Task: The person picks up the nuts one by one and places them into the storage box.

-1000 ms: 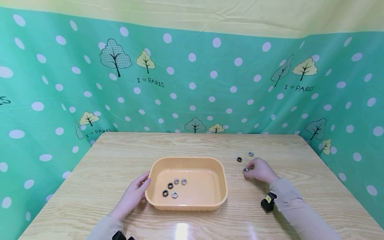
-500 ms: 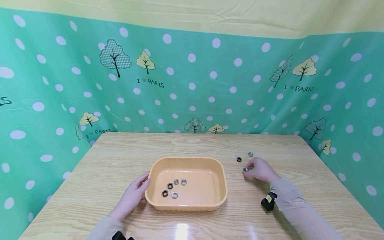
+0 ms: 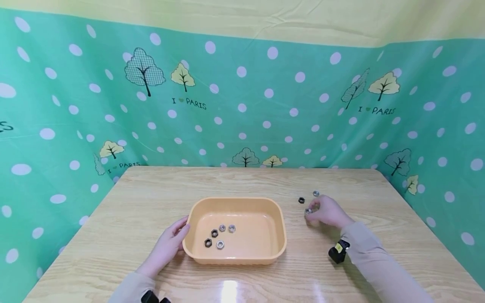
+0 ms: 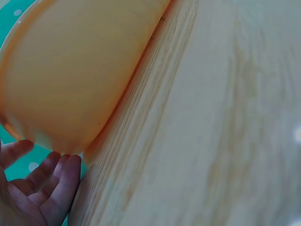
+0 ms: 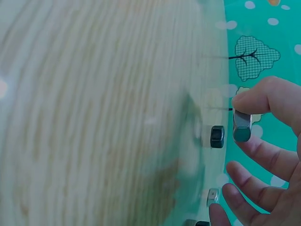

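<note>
My right hand [image 3: 327, 211] pinches a silver hex nut [image 5: 242, 125] between thumb and index finger, close over the table right of the tub. Its other fingers spread loosely in the right wrist view. Just beyond lie a black nut [image 3: 301, 200] and another silver nut [image 3: 316, 193]. My left hand [image 3: 168, 243] rests at the left side of a peach plastic tub [image 3: 280, 235], fingertips touching its outer wall [image 4: 70, 94]. Inside the tub are several nuts, among them a black nut [image 3: 208, 243] and a silver nut [image 3: 220, 245].
The wooden table [image 3: 159, 185] ends at a green dotted curtain [image 3: 227, 97] behind and at both sides. At the bottom of the right wrist view, part of another dark nut [image 5: 202, 223] shows, hidden behind the hand in the head view.
My right hand has risen slightly with the pinched silver nut. My left hand, the tub and the nuts in it keep their places.
</note>
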`<state>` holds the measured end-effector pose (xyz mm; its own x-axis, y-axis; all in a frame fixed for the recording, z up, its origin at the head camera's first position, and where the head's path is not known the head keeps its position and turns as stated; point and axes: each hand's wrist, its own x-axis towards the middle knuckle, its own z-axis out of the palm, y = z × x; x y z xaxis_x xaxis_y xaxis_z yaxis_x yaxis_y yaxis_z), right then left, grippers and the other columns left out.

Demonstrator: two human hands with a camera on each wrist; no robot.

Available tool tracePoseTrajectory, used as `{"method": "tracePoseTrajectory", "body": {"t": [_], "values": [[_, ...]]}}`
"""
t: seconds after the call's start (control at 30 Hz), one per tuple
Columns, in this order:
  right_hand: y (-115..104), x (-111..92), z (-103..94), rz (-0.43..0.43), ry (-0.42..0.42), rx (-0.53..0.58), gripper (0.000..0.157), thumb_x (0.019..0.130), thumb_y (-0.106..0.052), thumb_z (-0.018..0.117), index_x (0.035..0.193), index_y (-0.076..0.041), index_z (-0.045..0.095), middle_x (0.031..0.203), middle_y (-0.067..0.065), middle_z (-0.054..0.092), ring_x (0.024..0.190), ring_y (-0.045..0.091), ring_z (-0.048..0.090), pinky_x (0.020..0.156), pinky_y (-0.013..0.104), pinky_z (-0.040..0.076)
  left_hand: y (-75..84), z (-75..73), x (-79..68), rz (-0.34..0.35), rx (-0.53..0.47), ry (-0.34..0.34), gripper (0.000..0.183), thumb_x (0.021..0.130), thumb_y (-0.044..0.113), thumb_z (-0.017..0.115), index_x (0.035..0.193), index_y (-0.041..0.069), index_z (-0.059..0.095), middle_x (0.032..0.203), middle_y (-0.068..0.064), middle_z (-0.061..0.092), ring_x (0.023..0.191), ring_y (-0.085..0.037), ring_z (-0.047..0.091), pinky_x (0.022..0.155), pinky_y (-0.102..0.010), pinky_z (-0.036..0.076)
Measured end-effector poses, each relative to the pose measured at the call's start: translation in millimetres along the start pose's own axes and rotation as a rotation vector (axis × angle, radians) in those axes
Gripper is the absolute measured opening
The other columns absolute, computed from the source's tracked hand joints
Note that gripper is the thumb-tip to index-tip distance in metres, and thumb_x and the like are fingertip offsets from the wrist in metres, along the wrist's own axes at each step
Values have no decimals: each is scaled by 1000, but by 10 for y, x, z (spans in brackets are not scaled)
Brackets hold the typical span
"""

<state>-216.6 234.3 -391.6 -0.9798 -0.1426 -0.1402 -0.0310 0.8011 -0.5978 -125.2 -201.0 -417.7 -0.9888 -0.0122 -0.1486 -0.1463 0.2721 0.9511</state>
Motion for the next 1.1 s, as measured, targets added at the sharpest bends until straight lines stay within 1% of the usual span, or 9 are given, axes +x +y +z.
{"method": "tracePoseTrajectory", "body": {"t": [0.1, 0.2, 0.33, 0.4, 0.6, 0.73, 0.83, 0.93, 1.1], "values": [[-36, 15, -10, -12, -1, 10, 18, 72, -14, 76, 82, -6, 63, 92, 10, 57, 68, 17, 50, 55, 26, 46, 3, -8, 5, 11, 5, -3, 51, 102, 23, 44, 143, -4, 33, 129, -32, 48, 98, -30, 65, 74, -30, 61], [-73, 19, -23, -19, -1, 17, 18, 72, -13, 76, 83, -6, 63, 98, 12, 60, 69, 18, 51, 56, 26, 47, 4, -16, 14, 21, 22, -8, 52, 102, 24, 43, 143, -6, 32, 128, -33, 48, 98, -30, 65, 73, -30, 61], [-100, 16, -36, -53, 4, -9, 18, 72, -13, 76, 84, -6, 64, 110, 19, 61, 79, 21, 53, 62, 27, 47, 1, -21, 26, 22, 19, -15, 52, 102, 24, 43, 143, -6, 31, 130, -34, 47, 97, -30, 65, 73, -30, 61], [-111, 15, -44, -63, 7, -24, 18, 72, -14, 76, 84, -7, 65, 112, 19, 61, 82, 22, 53, 63, 27, 47, -1, -22, 27, 19, 10, -18, 52, 102, 22, 42, 143, -7, 31, 133, -34, 45, 98, -30, 65, 73, -30, 61], [-156, 16, -79, -105, 12, -51, 18, 73, -15, 76, 85, -7, 66, 103, 13, 63, 83, 22, 52, 68, 30, 47, 8, -21, 39, 29, 15, -25, 53, 102, 23, 42, 143, -8, 30, 135, -35, 42, 99, -31, 64, 73, -30, 61], [-172, 19, -81, -142, 23, -69, 16, 72, -14, 77, 82, -8, 66, 98, 11, 63, 88, 24, 54, 76, 39, 49, 14, -23, 32, 28, 12, -21, 52, 102, 23, 43, 143, -7, 31, 132, -34, 45, 99, -31, 64, 73, -30, 61], [-184, 14, -73, -163, 31, -66, 15, 71, -13, 77, 81, -8, 66, 98, 12, 62, 92, 26, 54, 83, 46, 49, 13, -15, 25, 21, 1, -13, 50, 102, 21, 43, 143, -6, 32, 129, -33, 48, 99, -31, 64, 73, -30, 61], [-201, 11, -67, -168, 29, -60, 15, 71, -12, 77, 81, -7, 67, 101, 14, 62, 93, 27, 55, 82, 46, 50, 13, -6, 18, 17, -6, -7, 50, 102, 20, 43, 143, -6, 33, 128, -32, 49, 98, -31, 64, 72, -30, 61], [-239, 14, -70, -166, 31, -71, 14, 70, -11, 76, 81, -8, 67, 104, 15, 62, 97, 29, 55, 87, 49, 49, 5, -2, 8, 15, -11, -9, 49, 102, 19, 42, 143, -7, 32, 129, -33, 48, 100, -33, 64, 73, -29, 61]]}}
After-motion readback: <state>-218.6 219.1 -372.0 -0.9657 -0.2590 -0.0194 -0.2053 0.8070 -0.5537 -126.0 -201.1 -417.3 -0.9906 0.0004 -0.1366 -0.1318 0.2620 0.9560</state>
